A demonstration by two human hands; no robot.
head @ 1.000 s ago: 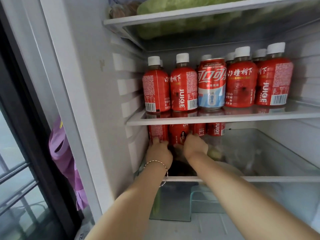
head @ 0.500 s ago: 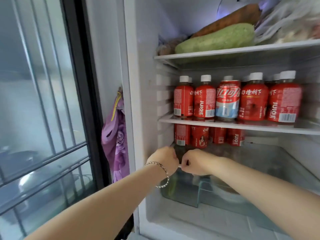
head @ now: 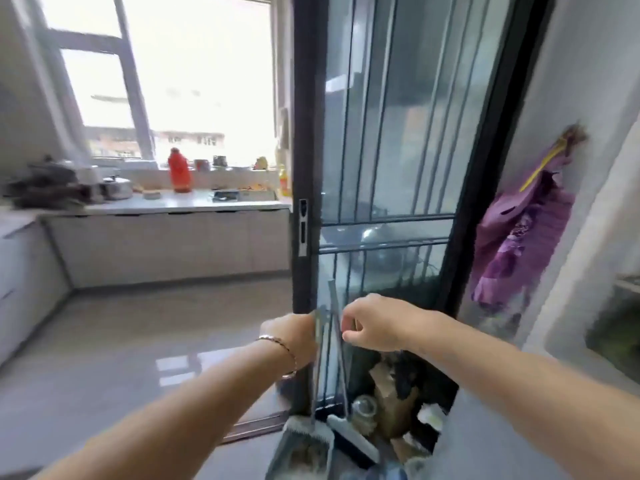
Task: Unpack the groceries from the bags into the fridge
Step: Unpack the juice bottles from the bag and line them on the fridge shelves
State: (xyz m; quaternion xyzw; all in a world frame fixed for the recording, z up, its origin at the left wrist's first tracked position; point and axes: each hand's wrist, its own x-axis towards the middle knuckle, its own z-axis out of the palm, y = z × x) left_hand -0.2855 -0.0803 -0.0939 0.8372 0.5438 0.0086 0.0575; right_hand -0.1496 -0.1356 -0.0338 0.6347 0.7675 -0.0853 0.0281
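The view has turned away from the fridge, and only a sliver of the fridge (head: pixel 623 289) shows at the far right edge, blurred. No grocery bag or grocery item is in sight. My left hand (head: pixel 294 332), with a bracelet on its wrist, and my right hand (head: pixel 375 323) hang close together in mid-air in front of a black-framed glass door (head: pixel 384 168). Both have curled fingers and nothing visible in them. Between the two hands rise the thin handles of a broom (head: pixel 337 358) and a dustpan (head: pixel 304 445) that stand on the floor.
A purple cloth bag (head: pixel 519 237) hangs on the white wall beside the fridge. Jars and clutter (head: pixel 391 410) sit at the foot of the door. To the left lie open grey floor (head: pixel 138 341), a counter (head: pixel 166 202) with pots and a red bottle (head: pixel 179 171), and a window.
Both hands came out of the lower fridge shelf and drew back. The view swung left from the shelves of red bottles to the glass door and kitchen.
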